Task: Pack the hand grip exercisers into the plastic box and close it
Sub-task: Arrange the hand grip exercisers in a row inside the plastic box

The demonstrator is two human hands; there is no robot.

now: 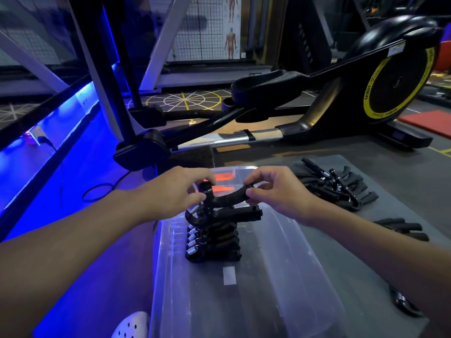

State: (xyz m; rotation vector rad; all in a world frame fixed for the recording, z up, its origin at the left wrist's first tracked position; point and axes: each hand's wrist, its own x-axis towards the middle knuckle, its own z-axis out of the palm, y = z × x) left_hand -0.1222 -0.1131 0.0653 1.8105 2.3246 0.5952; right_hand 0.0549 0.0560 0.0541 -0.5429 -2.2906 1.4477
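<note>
Hand grip exerciser point(227, 200) hangs between the two hands, its long axis running left to right, just above the plastic box point(288, 240). The left hand point(180, 191) pinches the knob end with thumb and fingers. Below the hands, a row of packed exercisers point(212, 242) stands near the left wall of the box, and the held one is over the far end of this row. The right hand point(275, 193) pinches the tip of the curved handle. The next move is probably straight down; the box looks free to the right of the row. Further right of the right hand, loose exercisers point(341, 186) wait on the mat point(390, 172).
</note>
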